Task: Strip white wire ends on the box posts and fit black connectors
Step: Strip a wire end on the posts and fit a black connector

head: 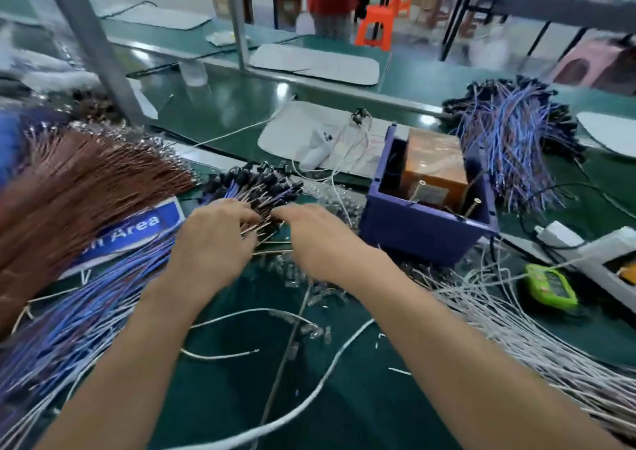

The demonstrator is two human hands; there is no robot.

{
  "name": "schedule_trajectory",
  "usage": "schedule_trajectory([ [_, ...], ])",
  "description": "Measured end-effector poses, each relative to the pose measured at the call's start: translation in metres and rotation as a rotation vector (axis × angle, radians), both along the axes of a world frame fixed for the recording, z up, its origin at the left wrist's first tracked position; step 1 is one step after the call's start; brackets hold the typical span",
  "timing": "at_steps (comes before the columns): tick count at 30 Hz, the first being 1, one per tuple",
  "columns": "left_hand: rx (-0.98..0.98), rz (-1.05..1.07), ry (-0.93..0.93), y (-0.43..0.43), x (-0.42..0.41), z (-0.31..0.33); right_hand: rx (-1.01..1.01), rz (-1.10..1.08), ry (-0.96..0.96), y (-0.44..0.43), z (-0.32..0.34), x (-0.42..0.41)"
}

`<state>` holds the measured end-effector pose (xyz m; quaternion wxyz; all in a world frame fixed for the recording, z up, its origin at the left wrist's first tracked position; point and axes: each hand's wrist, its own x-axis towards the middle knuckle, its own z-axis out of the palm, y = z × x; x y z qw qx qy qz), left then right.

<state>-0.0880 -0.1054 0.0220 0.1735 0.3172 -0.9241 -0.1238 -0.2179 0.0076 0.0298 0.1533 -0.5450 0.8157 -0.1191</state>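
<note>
A heap of black connectors (261, 182) on blue leads lies in the middle of the green bench. My left hand (213, 239) rests on its near edge, fingers curled over a bunch of thin leads. Just to the right, my right hand (311, 239) has thumb and forefinger pinched together on a lead at the heap. The purple box (423, 234) stands right of my hands, with an orange block (433, 163) and metal posts (420, 185) inside. Loose white wires (516, 332) fan out at the right, and one white wire (330, 360) crosses between my forearms.
Brown wires (79, 177) are bundled at the left over a blue sign (137, 229). More blue leads (509, 143) are piled behind the box. A green tester (550, 286) and a power strip (599, 256) sit at the right. Clear sleeves (309, 277) litter the mat.
</note>
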Motion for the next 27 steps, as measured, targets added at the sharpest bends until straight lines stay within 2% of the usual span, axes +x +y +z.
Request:
schedule_trajectory([
  [4,-0.112,-0.005,-0.048,-0.012,-0.002,-0.015,-0.003,-0.008,-0.018,-0.042,-0.005,0.001],
  [10,-0.075,0.022,0.039,-0.023,-0.004,-0.028,-0.138,-0.035,0.022,-0.063,-0.014,-0.009],
  [17,-0.027,-0.019,0.090,-0.026,-0.009,-0.029,-0.274,-0.060,0.233,-0.063,-0.006,-0.013],
  [20,-0.056,-0.075,0.149,-0.026,-0.008,-0.029,-0.204,0.039,0.329,-0.061,0.002,-0.016],
  [24,-0.080,-0.122,0.121,-0.027,-0.015,-0.030,-0.073,0.028,0.220,-0.059,0.007,-0.016],
  [27,-0.028,-0.089,0.162,-0.029,-0.017,-0.031,-0.018,0.017,0.220,-0.054,0.002,-0.016],
])
